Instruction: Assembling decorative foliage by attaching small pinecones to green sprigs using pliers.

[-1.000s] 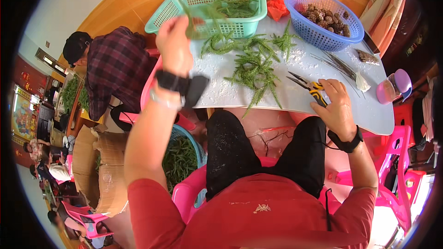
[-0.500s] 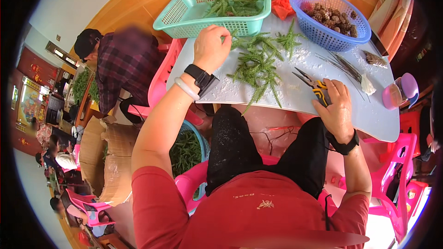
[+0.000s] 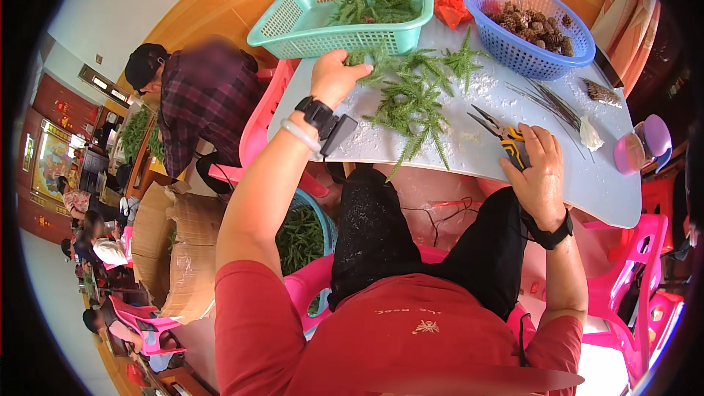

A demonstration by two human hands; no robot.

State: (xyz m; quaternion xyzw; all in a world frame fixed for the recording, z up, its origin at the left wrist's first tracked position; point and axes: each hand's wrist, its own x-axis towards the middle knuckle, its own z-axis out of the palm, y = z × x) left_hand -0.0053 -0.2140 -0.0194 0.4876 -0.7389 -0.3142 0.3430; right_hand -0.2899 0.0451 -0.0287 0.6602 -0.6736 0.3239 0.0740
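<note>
Gripping green sprigs [image 3: 411,99] at table edge [image 3: 440,165].

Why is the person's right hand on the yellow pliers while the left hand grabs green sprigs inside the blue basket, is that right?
Not quite. The head view shows the left hand grabbing green sprigs lying on the table, beside the green basket, not inside the blue basket. The right hand does rest on the yellow pliers.

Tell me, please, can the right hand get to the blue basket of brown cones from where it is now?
Probably yes. The right hand rests on the yellow-handled pliers at the table's near edge, and the blue basket stands beyond it. Only thin wires lie flat between them, so nothing tall blocks the way.
</note>
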